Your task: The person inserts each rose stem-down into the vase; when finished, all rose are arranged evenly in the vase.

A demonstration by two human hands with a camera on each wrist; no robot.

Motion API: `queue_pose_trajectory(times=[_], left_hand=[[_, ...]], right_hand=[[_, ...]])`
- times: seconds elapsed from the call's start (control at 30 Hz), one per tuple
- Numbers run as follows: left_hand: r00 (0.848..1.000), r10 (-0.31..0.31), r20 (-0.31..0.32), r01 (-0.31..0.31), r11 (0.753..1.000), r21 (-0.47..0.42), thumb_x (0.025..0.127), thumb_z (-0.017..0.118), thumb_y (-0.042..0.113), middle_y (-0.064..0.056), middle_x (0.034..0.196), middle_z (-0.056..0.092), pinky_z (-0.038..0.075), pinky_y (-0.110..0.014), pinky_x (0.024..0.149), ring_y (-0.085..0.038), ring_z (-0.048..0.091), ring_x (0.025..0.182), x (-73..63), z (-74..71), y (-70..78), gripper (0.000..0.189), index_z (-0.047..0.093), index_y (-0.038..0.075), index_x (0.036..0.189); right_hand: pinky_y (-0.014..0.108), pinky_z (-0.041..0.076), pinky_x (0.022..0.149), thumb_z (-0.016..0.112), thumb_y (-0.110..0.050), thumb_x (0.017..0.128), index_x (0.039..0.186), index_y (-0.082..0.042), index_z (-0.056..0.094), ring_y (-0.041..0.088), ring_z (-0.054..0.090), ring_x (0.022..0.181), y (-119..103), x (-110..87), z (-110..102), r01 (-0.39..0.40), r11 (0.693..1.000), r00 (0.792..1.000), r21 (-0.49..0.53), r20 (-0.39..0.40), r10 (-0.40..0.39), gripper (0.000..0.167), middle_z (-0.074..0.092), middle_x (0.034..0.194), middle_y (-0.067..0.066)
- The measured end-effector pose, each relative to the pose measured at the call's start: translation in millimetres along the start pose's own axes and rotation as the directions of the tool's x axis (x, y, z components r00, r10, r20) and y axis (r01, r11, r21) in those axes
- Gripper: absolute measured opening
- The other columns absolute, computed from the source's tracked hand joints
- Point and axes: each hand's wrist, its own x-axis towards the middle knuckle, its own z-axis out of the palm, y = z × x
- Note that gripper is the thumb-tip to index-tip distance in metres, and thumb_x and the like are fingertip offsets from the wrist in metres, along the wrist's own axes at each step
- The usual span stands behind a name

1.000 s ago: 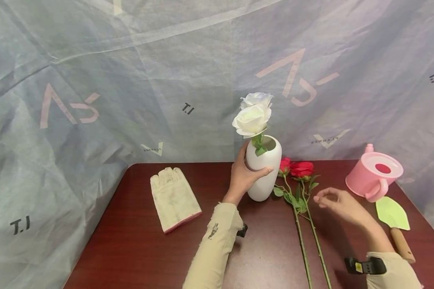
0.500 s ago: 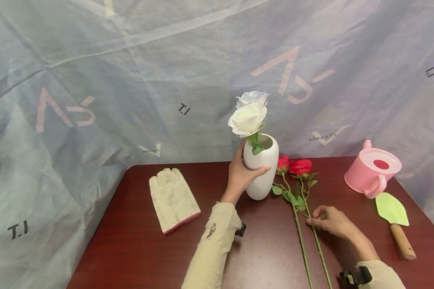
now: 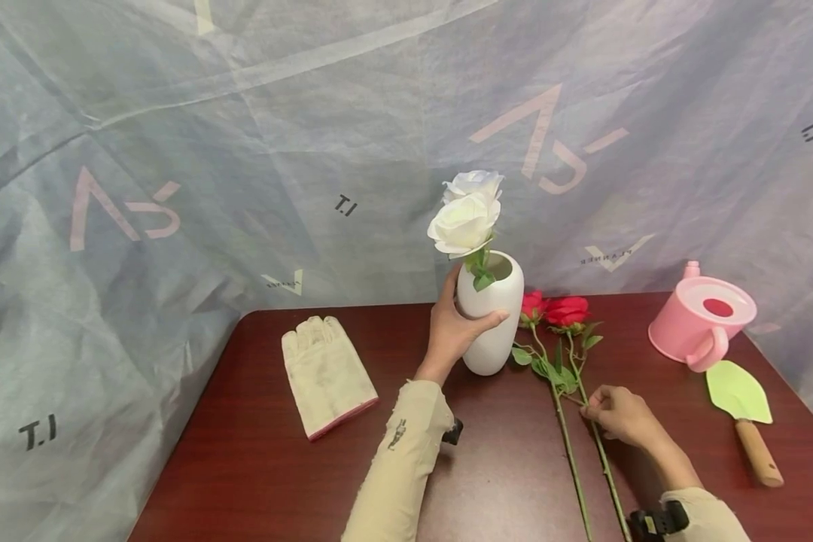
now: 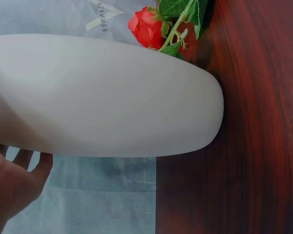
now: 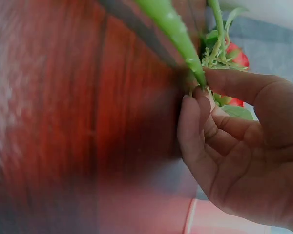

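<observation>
My left hand (image 3: pixel 449 333) grips a white vase (image 3: pixel 493 342) from its left side, thumb across the front. Two white roses (image 3: pixel 464 224) stand in the vase, leaning left over its rim; their lower stems are hidden inside. To the right lie two long-stemmed red roses, their blooms towards the back. With thumb and fingertips my right hand (image 3: pixel 625 418) pinches the green stem (image 5: pixel 178 34) of the right-hand red rose (image 3: pixel 567 311), just below its leaves. The other red rose (image 3: pixel 532 304) lies close beside it, its bloom partly behind the vase.
A cream work glove (image 3: pixel 328 376) lies at the left of the dark red wooden table (image 3: pixel 244 482). On the right stand a pink watering can (image 3: pixel 691 324) and, in front of it, a green trowel (image 3: pixel 738 391) with a wooden handle. A grey printed sheet (image 3: pixel 352 135) hangs behind.
My right hand has come down and left onto the red rose's stem and now pinches it; that rose has shifted slightly right. The left hand keeps its grip on the vase.
</observation>
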Motion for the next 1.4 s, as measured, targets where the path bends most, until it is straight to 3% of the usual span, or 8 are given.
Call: queue_pose_trajectory(times=[0.3, 0.67, 0.77, 0.9, 1.03, 1.1, 1.23, 1.4], left_hand=[[1.000, 0.000, -0.005, 0.000, 1.000, -0.025, 0.066, 0.084, 0.036, 0.010, 0.129, 0.050, 0.047, -0.036, 0.082, -0.009, 0.053, 0.107, 0.2, 0.9, -0.2, 0.094, 0.028, 0.044, 0.141], [1.000, -0.002, -0.010, 0.002, 1.000, -0.007, 0.065, 0.085, 0.037, 0.010, 0.128, 0.051, 0.047, -0.036, 0.082, -0.009, 0.053, 0.107, 0.2, 1.1, -1.2, 0.095, 0.029, 0.043, 0.141], [1.000, -0.011, -0.008, 0.011, 1.000, -0.002, 0.064, 0.085, 0.037, 0.010, 0.129, 0.050, 0.047, -0.036, 0.083, -0.009, 0.053, 0.107, -0.3, 0.6, -0.8, 0.095, 0.028, 0.043, 0.141], [1.000, -0.009, -0.010, 0.009, 1.000, 0.003, 0.065, 0.084, 0.038, 0.010, 0.129, 0.050, 0.047, -0.037, 0.083, -0.009, 0.053, 0.107, 0.3, -0.6, 0.0, 0.096, 0.028, 0.043, 0.142], [1.000, -0.006, -0.014, 0.006, 1.000, 0.001, 0.065, 0.084, 0.039, 0.009, 0.130, 0.050, 0.047, -0.037, 0.082, -0.010, 0.053, 0.108, 1.2, -1.6, 0.1, 0.095, 0.028, 0.043, 0.142], [1.000, -0.007, -0.011, 0.007, 1.000, -0.003, 0.065, 0.084, 0.039, 0.009, 0.130, 0.050, 0.047, -0.037, 0.082, -0.010, 0.053, 0.108, 1.4, -1.5, -0.6, 0.095, 0.028, 0.043, 0.142], [1.000, -0.006, -0.009, 0.006, 1.000, -0.009, 0.065, 0.084, 0.037, 0.010, 0.130, 0.050, 0.047, -0.037, 0.082, -0.010, 0.053, 0.108, 1.3, -0.8, -1.6, 0.095, 0.029, 0.041, 0.142], [1.000, -0.001, -0.008, 0.001, 1.000, -0.022, 0.066, 0.084, 0.035, 0.010, 0.132, 0.048, 0.047, -0.037, 0.082, -0.010, 0.053, 0.109, 0.8, 0.0, -1.2, 0.096, 0.031, 0.030, 0.145]], right_hand=[[0.032, 0.050, 0.052, 0.050, -0.009, 0.094, 0.092, 0.008, 0.048, 0.014, 0.050, 0.061, 10, -2.3, -4, -0.026, 0.976, 1.000, 0.216, 0.014, 0.024, 0.017, 0.054, 0.075, 0.008], [0.027, 0.045, 0.047, 0.058, -0.015, 0.093, 0.098, 0.010, 0.053, 0.010, 0.049, 0.052, 6, -6.8, -3, 0.058, 0.961, 0.978, 0.270, -0.207, -0.001, 0.026, 0.061, 0.074, 0.005], [0.025, 0.045, 0.045, 0.061, -0.016, 0.091, 0.098, 0.007, 0.056, 0.010, 0.051, 0.050, 3, -9.2, -3, 0.082, 0.973, 0.951, 0.218, -0.310, -0.011, 0.024, 0.060, 0.071, 0.002], [0.020, 0.040, 0.043, 0.065, -0.010, 0.088, 0.094, 0.002, 0.056, 0.004, 0.049, 0.050, -4, -10.6, -4, 0.164, 0.975, 0.884, 0.149, -0.462, -0.078, 0.015, 0.058, 0.068, -0.005], [0.018, 0.037, 0.046, 0.069, -0.010, 0.084, 0.090, -0.005, 0.057, 0.001, 0.048, 0.052, -9, -11.6, -5, 0.165, 0.984, 0.845, 0.066, -0.523, -0.107, 0.015, 0.056, 0.066, -0.008], [0.019, 0.038, 0.047, 0.069, -0.013, 0.083, 0.090, -0.006, 0.057, 0.003, 0.049, 0.051, -10, -12.2, -5, 0.128, 0.990, 0.857, 0.059, -0.508, -0.080, 0.016, 0.057, 0.066, -0.006], [0.024, 0.046, 0.047, 0.064, -0.025, 0.090, 0.100, 0.003, 0.056, 0.008, 0.054, 0.050, -4, -12.4, -2, 0.022, 0.975, 0.933, 0.223, -0.354, 0.060, 0.031, 0.059, 0.068, 0.000], [0.027, 0.052, 0.057, 0.042, -0.025, 0.100, 0.113, 0.016, 0.047, 0.008, 0.058, 0.063, 12, -14.4, -3, -0.109, 0.844, 0.982, 0.525, -0.076, 0.174, 0.043, 0.061, 0.078, 0.001]])
